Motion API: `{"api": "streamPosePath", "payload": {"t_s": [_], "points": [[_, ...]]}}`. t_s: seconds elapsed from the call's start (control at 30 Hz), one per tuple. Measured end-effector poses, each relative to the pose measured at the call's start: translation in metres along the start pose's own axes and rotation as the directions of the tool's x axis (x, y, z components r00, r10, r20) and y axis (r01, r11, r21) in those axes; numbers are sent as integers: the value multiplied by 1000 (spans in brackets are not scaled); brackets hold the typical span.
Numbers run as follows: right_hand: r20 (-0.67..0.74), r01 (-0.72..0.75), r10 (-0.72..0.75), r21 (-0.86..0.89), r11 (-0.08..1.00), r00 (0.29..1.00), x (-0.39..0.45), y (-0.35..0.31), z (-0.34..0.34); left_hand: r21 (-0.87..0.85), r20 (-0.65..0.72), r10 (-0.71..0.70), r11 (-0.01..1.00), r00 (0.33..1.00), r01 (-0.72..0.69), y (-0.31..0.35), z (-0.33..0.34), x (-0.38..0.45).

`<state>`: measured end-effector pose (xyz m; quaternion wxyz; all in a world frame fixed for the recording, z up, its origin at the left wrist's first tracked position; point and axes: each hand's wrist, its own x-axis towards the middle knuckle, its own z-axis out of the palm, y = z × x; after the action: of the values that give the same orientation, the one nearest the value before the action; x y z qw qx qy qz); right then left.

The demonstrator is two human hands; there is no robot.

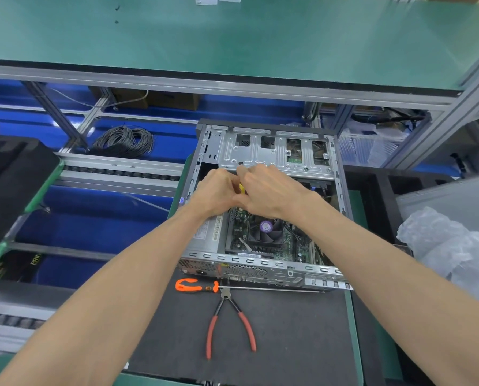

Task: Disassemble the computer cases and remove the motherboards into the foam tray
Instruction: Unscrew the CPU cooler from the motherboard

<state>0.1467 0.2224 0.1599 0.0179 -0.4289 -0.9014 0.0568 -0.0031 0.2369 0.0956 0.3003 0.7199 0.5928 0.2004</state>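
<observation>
Hands meet inside the open grey metal computer case (263, 196): left hand (214, 192) and right hand (269, 188) both curl round a small yellow part (242, 188), above the green motherboard (263, 235) with its black fan (266, 229). Nearer the person than the case lie an orange-handled screwdriver (199, 286) and red-handled pliers (230, 319) on a black mat (288, 344)

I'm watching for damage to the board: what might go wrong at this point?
Both hands, left and right, work a small yellow part close above the motherboard; a slip could strike the fan. The screwdriver and pliers lie near the forearms and might get knocked.
</observation>
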Motion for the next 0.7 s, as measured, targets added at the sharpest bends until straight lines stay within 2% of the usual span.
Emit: {"api": "streamPosePath", "payload": {"t_s": [0.1,0.33,0.5,0.6,0.7], "points": [[51,-38,42,-81,996,998,0,0,4,72,-5,46,996,999,-45,4,0,-2],[37,-143,140,90,986,990,3,-3,11,122,-8,4,992,1000,-3,4,3,-2],[88,-192,186,61,979,978,12,3,13,136,137,-15,991,991,-4,1,-2,0],[129,-117,115,1,993,985,16,9,12,136,90,12,990,996,-24,-1,-1,0],[193,-19,24,-29,999,981,18,9,11,115,-30,1,993,1000,2,-1,2,-1]]}}
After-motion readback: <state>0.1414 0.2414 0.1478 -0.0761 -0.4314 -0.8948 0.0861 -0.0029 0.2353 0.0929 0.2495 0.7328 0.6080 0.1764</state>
